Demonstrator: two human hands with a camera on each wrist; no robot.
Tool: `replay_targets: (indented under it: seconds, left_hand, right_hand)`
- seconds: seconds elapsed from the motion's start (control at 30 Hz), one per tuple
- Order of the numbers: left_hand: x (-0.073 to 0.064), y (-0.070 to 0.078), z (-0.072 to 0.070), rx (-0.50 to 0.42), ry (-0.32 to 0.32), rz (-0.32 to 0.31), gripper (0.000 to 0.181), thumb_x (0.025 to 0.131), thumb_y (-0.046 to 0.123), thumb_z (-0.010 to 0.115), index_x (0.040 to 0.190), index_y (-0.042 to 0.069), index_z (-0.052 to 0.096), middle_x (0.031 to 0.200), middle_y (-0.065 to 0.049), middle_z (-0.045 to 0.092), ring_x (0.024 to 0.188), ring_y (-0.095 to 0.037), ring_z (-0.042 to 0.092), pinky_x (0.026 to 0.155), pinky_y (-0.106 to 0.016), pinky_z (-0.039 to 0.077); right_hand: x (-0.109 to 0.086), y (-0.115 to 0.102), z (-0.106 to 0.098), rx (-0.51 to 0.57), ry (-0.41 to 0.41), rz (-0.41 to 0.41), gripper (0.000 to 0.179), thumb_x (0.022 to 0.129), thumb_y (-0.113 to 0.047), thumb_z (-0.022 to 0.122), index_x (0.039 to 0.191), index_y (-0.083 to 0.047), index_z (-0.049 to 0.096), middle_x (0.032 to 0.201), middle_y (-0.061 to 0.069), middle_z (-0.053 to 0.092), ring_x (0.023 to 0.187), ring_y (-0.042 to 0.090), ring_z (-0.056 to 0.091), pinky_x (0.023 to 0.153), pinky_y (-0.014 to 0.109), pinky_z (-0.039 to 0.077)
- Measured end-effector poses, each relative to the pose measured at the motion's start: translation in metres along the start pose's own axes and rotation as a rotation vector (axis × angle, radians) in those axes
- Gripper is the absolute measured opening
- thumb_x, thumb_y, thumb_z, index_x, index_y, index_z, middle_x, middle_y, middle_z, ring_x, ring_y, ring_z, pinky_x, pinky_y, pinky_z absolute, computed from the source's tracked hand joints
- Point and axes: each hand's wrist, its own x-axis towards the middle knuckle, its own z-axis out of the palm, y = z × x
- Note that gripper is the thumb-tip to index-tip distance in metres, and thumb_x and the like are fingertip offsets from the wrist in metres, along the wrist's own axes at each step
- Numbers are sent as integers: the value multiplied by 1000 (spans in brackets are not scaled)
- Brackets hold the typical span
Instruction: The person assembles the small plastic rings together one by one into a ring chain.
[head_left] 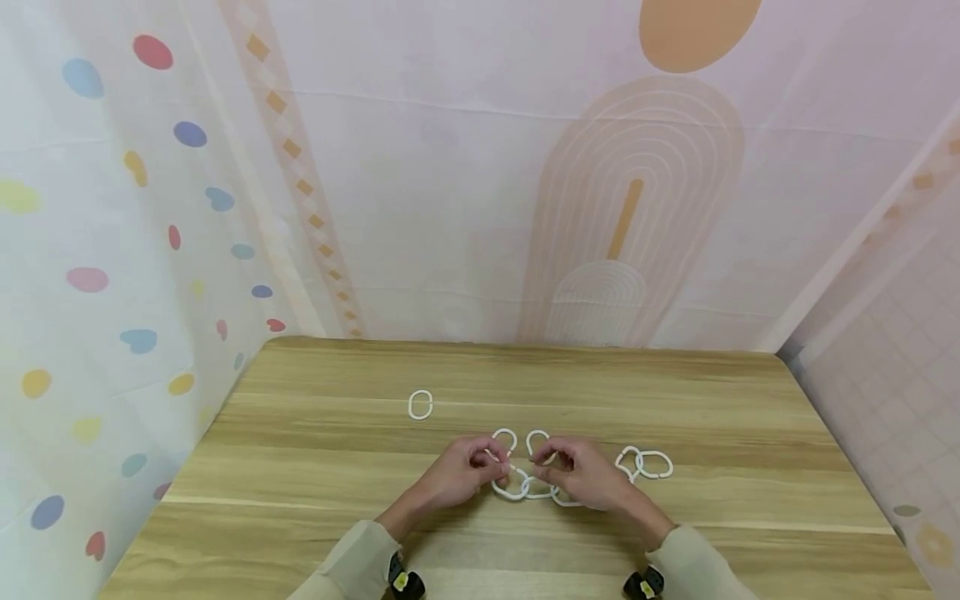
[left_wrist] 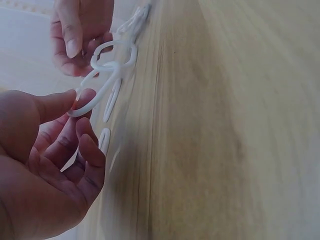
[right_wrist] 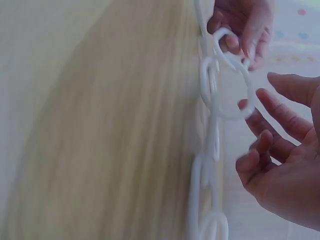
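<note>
Several white plastic C-shaped rings lie about the two hands, some hooked into a chain [head_left: 512, 497]. My left hand [head_left: 461, 475] pinches one end ring [left_wrist: 91, 106] between thumb and forefinger, raised a little off the wood. Through it hangs another white link [left_wrist: 133, 52]. On the other side of the links is my right hand [head_left: 588, 475], its thumb and forefinger apart. In the right wrist view, one fingertip of that hand sits behind the raised ring [right_wrist: 251, 92]; whether they touch, I cannot tell. Two rings [head_left: 506, 430] lie just beyond the hands, partly covered by them.
A single white ring [head_left: 420, 391] lies farther back to the left on the wooden table [head_left: 315, 433]. Linked rings [head_left: 660, 452] extend to the right of the right hand. Patterned curtains [head_left: 420, 208] hang behind the table and along its sides.
</note>
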Motion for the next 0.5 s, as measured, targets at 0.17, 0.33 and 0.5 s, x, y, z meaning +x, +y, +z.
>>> replay_targets:
  seconds: [0.17,0.33,0.5]
  left_hand:
    - [-1,0,0,-19,-10,-4,8,95,8,64,100,2,66,84,-14,74,66,-12,56,56,-18,35]
    - [-1,0,2,-27,-8,-6,9,96,9,64,101,2,64,85,-16,74,71,-16,62,60,-19,36]
    - [-4,4,2,-28,-9,-4,8,95,5,62,101,-1,63,86,-19,73,78,-24,67,66,-20,40]
  right_hand:
    - [4,-3,11,18,-36,2,15,89,-15,74,102,-9,71,90,-1,68,69,5,50,61,22,43]
    - [4,-5,17,57,-67,60,20,88,-13,73,107,-7,70,87,-1,68,71,7,51,62,22,41]
    - [1,-6,18,89,-71,80,16,89,-9,72,104,-5,69,83,-1,68,70,5,51,62,21,40]
